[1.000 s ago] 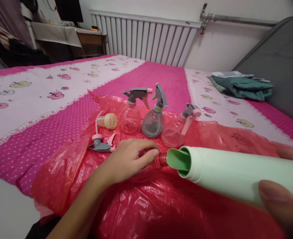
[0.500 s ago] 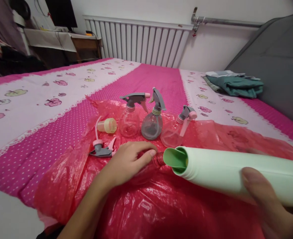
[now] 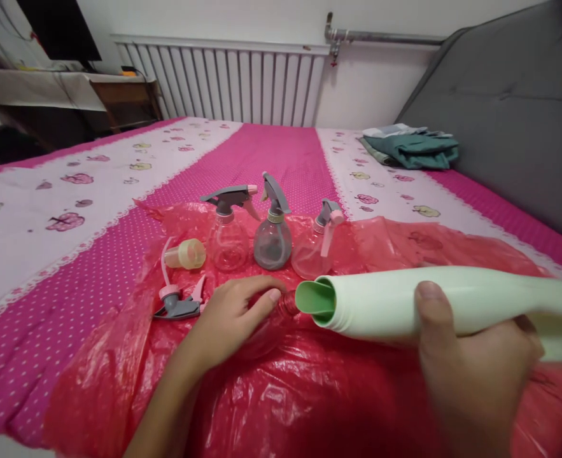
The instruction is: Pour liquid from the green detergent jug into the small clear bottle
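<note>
Over red plastic (image 3: 281, 407), our left hand (image 3: 237, 315) grips the clear bottle (image 3: 264, 338), right hand (image 3: 476, 356) the pale-green bottle (image 3: 380, 302); we should align spout (image 3: 310, 296) with neck (image 3: 288, 302), tilting slowly.

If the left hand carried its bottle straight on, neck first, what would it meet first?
Likely the green spout of the pale green bottle in the right hand, lying at the neck of the left hand's clear bottle; whether they already touch is unclear.
</note>
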A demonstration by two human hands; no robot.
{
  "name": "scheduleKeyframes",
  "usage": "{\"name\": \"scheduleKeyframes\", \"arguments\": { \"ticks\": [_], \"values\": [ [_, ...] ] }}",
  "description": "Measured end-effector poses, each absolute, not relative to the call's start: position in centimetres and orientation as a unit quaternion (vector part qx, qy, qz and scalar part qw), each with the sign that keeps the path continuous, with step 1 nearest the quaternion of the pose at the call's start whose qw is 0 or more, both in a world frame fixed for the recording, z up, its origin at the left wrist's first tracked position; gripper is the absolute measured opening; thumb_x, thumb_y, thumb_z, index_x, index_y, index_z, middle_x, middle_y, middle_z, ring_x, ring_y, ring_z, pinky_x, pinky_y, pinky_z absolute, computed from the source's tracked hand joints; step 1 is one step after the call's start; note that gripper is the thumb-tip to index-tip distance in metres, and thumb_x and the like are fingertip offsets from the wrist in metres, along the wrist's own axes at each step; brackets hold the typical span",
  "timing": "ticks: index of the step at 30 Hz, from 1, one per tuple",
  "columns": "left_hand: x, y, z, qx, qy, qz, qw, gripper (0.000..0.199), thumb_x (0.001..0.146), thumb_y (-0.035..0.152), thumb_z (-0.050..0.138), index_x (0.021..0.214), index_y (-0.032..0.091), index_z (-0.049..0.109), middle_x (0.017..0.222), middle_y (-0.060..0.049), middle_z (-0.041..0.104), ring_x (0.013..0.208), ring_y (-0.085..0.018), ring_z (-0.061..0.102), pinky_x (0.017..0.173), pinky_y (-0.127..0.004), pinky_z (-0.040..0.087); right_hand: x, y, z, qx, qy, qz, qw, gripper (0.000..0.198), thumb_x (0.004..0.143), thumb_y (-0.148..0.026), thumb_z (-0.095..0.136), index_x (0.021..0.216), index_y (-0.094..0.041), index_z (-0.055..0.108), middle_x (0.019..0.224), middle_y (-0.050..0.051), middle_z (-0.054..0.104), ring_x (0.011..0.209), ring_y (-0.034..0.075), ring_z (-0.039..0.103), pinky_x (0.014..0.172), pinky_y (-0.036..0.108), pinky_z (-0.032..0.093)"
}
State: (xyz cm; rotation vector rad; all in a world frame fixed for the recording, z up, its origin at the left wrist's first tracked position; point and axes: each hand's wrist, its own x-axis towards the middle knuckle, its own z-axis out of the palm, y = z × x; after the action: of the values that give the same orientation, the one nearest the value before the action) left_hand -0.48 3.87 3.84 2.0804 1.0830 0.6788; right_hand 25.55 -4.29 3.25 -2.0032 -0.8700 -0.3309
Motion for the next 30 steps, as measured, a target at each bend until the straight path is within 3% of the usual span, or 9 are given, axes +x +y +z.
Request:
{"name": "scheduleKeyframes", "arguments": {
  "ticks": [4,13,19,23,30],
  "values": [
    [-0.6,4.1,3.6,0.798,0.42,0.27,0.336,0.039,0.108,0.051,0.05,0.108,0.025,0.078,0.116,-0.005,0.083,0.108,-0.03,0.075,0.094,-0.041,0.053,24.7,-3.1,4.4,-0.821,-0.308,-0.107,0.469,0.127,0.065,-0.105,0.036,0.115,0.006,0.073,0.111,0.034,0.067,0.122,0.053,0.059,0.115,0.071,0.042],
    [-0.8,4.2,3.6,0.793,0.428,0.265,0.343,0.043,0.107,0.054,0.049,0.112,0.024,0.079,0.12,-0.008,0.083,0.11,-0.03,0.075,0.099,-0.044,0.054,24.5,-1.5,5.0,-0.809,-0.27,-0.104,0.512,0.088,0.068,-0.093,0.038,0.085,-0.012,0.069,0.093,0.027,0.07,0.104,0.048,0.067,0.103,0.069,0.048],
    [-1.0,4.4,3.3,0.794,0.42,0.273,0.344,0.046,0.108,0.058,0.049,0.114,0.025,0.08,0.121,-0.008,0.083,0.111,-0.031,0.075,0.1,-0.043,0.055,24.2,-1.2,4.6,-0.798,-0.292,-0.144,0.507,0.091,0.076,-0.088,0.036,0.09,-0.006,0.073,0.091,0.026,0.069,0.104,0.05,0.068,0.105,0.068,0.048],
    [-0.9,4.4,3.3,0.791,0.424,0.269,0.349,0.045,0.108,0.057,0.05,0.115,0.025,0.081,0.123,-0.007,0.083,0.114,-0.03,0.074,0.102,-0.042,0.054,24.3,-1.3,4.2,-0.792,-0.295,-0.166,0.509,0.09,0.08,-0.089,0.034,0.087,-0.009,0.073,0.089,0.024,0.068,0.101,0.046,0.066,0.104,0.067,0.048],
    [-0.9,4.3,3.6,0.785,0.438,0.276,0.34,0.046,0.106,0.058,0.051,0.111,0.024,0.082,0.118,-0.007,0.084,0.112,-0.03,0.075,0.099,-0.039,0.055,24.4,-1.9,3.9,-0.79,-0.284,-0.146,0.524,0.088,0.075,-0.098,0.033,0.076,-0.015,0.065,0.083,0.022,0.065,0.098,0.045,0.063,0.101,0.071,0.047]
  ]
}}
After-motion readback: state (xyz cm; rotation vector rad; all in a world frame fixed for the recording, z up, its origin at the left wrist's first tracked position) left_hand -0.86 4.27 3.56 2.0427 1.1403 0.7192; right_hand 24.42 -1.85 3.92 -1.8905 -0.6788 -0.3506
